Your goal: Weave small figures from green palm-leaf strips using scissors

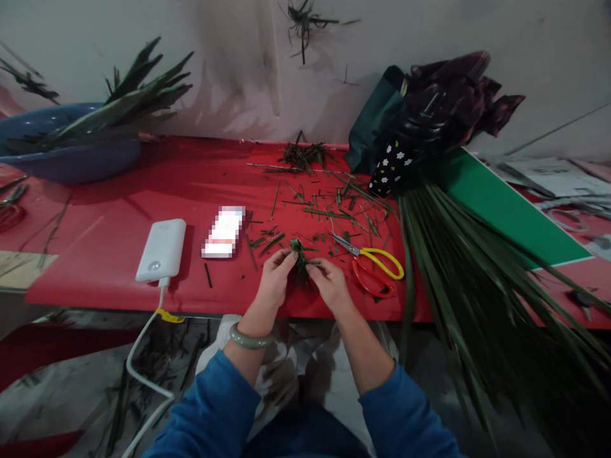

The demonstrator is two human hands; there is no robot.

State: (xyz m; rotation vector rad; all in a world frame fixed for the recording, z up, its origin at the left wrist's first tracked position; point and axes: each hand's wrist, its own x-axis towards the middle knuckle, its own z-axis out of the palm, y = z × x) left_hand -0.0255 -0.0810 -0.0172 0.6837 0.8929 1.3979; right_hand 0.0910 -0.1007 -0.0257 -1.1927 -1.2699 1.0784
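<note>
Both my hands meet at the front edge of the red table (119, 210), pinching a small folded green leaf piece (300, 257). My left hand (275, 278), with a pale green bangle on the wrist, grips the piece from the left with closed fingers. My right hand (329, 284) pinches it from the right. Yellow and red handled scissors (375, 267) lie shut just right of my right hand.
A white power bank (161, 249) with a cable and a blurred phone (223, 231) lie to the left. Long green palm leaves (468, 267) fan off the table at right, beside a green board (506, 216). A blue basin (62, 146) with leaves stands far left. Leaf scraps litter the middle.
</note>
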